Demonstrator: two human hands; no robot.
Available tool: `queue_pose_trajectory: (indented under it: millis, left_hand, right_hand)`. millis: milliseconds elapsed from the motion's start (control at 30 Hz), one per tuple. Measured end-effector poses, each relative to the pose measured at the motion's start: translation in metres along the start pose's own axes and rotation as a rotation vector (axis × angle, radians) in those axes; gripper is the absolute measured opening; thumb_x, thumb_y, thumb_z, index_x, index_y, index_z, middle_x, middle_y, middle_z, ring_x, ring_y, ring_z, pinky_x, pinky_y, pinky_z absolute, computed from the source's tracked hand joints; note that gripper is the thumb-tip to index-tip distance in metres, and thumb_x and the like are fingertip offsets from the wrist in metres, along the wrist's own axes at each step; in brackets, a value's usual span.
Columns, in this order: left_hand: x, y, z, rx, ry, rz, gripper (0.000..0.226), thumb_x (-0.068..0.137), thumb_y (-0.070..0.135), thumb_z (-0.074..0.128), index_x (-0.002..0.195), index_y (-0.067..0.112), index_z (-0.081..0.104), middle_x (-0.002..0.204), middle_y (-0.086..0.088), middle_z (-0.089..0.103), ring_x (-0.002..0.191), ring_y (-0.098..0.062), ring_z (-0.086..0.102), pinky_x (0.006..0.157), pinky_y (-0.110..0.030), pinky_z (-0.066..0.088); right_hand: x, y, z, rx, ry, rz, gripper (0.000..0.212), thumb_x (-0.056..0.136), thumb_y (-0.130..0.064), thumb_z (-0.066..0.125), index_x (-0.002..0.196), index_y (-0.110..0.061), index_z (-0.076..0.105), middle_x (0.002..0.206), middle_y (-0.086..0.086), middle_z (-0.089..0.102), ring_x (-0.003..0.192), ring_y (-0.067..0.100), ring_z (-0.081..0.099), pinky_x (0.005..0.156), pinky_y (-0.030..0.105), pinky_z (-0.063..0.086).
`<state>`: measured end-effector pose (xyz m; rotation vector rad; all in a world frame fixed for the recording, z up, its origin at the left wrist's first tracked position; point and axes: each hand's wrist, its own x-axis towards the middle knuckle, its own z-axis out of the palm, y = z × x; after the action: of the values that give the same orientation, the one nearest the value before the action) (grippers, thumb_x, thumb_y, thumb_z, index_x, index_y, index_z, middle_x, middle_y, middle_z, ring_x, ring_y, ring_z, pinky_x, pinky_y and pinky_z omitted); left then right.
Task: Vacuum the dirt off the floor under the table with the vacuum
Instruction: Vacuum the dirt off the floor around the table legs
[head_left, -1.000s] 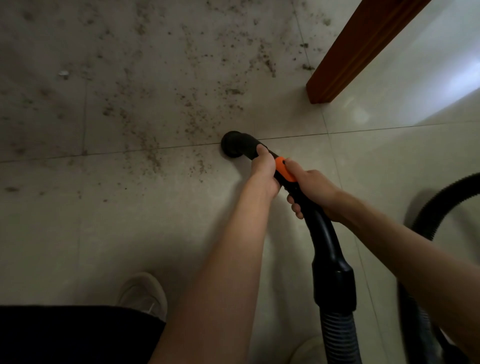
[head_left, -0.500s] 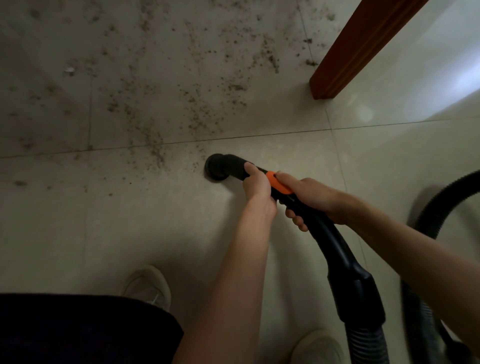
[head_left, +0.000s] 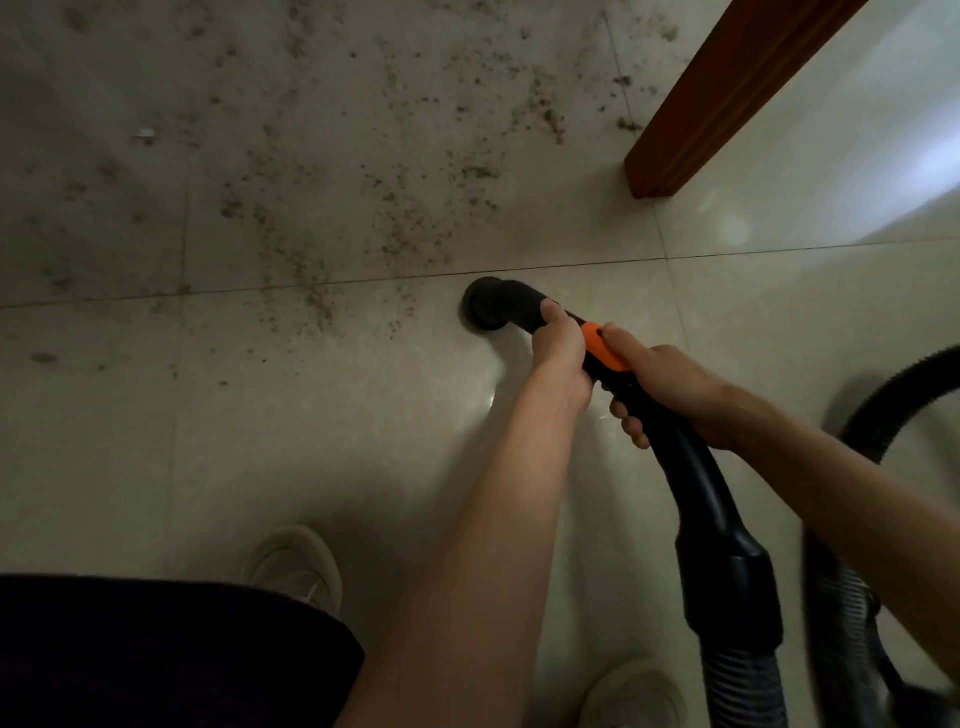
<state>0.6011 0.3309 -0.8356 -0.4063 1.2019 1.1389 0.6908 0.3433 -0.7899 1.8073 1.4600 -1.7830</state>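
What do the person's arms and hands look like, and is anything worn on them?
Both forearms are bare up to the frame's edge: no sleeve shows. The left hand and the right hand wear no glove, and no ring, watch or bracelet is visible on either. The light is dim, so small marks cannot be told.

No readable text, labels, brands, numbers or signs in this view.
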Motion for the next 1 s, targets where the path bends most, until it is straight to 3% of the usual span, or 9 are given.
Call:
queue_pose_trajectory:
  millis: [167,300,400,667,800,867,1000]
  left_hand:
    - [-0.003,-0.013,-0.017,-0.036,0.147,0.03,0.055,0.099,0.051,0.028,0.12,0.004,0.048,0.082,-0.008,0.057,0.069,-0.02,0.057,0.076,-0.034,0.052]
    - [-0.011,-0.021,-0.034,-0.065,0.264,0.041,0.051,0.1,0.049,0.026,0.113,0.006,0.048,0.083,-0.008,0.057,0.067,-0.022,0.057,0.06,-0.032,0.049]
    - [-0.014,-0.022,-0.039,-0.086,0.281,0.036,0.053,0.1,0.049,0.026,0.118,0.005,0.048,0.089,-0.01,0.058,0.07,-0.023,0.058,0.056,-0.031,0.047]
    - [0.0,-0.006,-0.005,-0.06,0.026,-0.006,0.064,0.097,0.055,0.03,0.128,0.001,0.047,0.098,-0.014,0.061,0.079,-0.024,0.06,0.078,-0.038,0.052]
    - [-0.001,-0.004,0.021,0.032,-0.061,-0.043,0.061,0.097,0.052,0.033,0.132,0.004,0.044,0.092,-0.012,0.058,0.075,-0.023,0.057,0.069,-0.035,0.05]
    - [-0.001,-0.003,0.026,0.073,-0.078,-0.051,0.058,0.098,0.051,0.033,0.131,0.004,0.043,0.09,-0.012,0.056,0.074,-0.023,0.055,0.066,-0.035,0.049]
    - [0.002,-0.005,0.023,0.077,-0.076,-0.023,0.06,0.098,0.052,0.031,0.129,0.002,0.044,0.093,-0.013,0.057,0.084,-0.025,0.057,0.08,-0.038,0.05]
  right_hand:
    - [-0.005,-0.003,0.01,-0.083,-0.096,0.035,0.055,0.096,-0.056,0.036,0.081,-0.006,0.052,0.055,0.007,0.052,0.039,0.016,0.048,0.039,0.023,0.043]
    - [-0.006,-0.003,0.021,-0.157,-0.206,0.077,0.056,0.096,-0.058,0.034,0.083,-0.006,0.051,0.055,0.007,0.052,0.041,0.015,0.048,0.041,0.023,0.044]
    - [-0.007,-0.003,0.023,-0.173,-0.228,0.074,0.057,0.096,-0.058,0.034,0.083,-0.006,0.051,0.056,0.007,0.052,0.041,0.015,0.048,0.041,0.023,0.044]
    - [-0.005,0.0,0.005,-0.035,0.047,-0.016,0.054,0.096,-0.055,0.039,0.082,-0.004,0.053,0.054,0.007,0.052,0.038,0.016,0.048,0.038,0.023,0.042]
    - [-0.006,0.007,-0.01,0.03,0.19,-0.017,0.053,0.095,-0.053,0.04,0.084,-0.003,0.053,0.057,0.009,0.052,0.037,0.016,0.048,0.038,0.024,0.042]
    - [-0.005,0.009,-0.013,0.035,0.219,-0.023,0.053,0.096,-0.053,0.04,0.084,-0.002,0.054,0.058,0.009,0.052,0.038,0.015,0.048,0.04,0.025,0.043]
    - [-0.003,0.009,-0.01,0.038,0.202,-0.031,0.053,0.096,-0.053,0.039,0.084,-0.003,0.054,0.059,0.009,0.053,0.037,0.015,0.049,0.04,0.025,0.043]
